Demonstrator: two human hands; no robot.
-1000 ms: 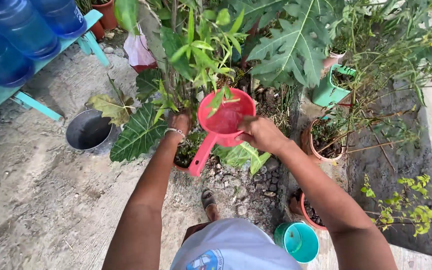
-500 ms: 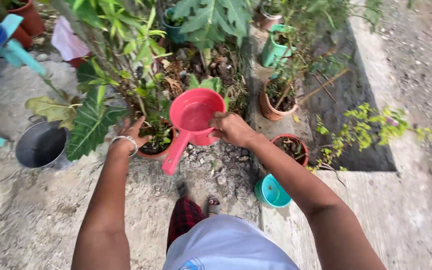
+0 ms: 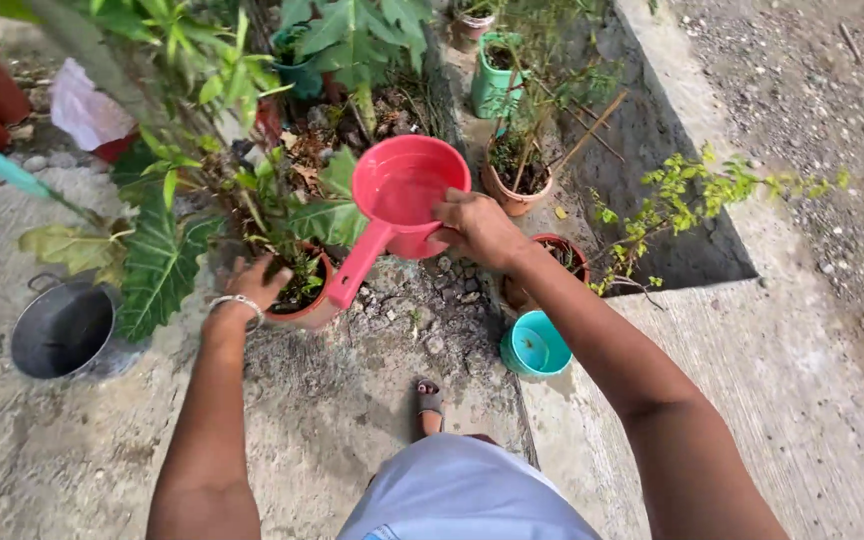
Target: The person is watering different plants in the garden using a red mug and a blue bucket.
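Two hands working among potted plants: right hand [image 3: 477, 228] clamping the rim of a red water dipper [image 3: 407, 192], holding it tilted above a terracotta pot [image 3: 302, 300] with its handle slanting down to the pot's rim. Left hand [image 3: 252, 283], bracelet at the wrist, resting fingers on that pot's near edge, grip partly hidden by leaves. Sitting nearby: a teal cup [image 3: 535, 346] and a grey metal bucket [image 3: 60, 328].

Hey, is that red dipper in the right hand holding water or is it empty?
Holding some water: inside the red dipper, gripped at its rim by the right hand, a shallow glossy pool covers the bottom. It sits roughly level, mouth up.
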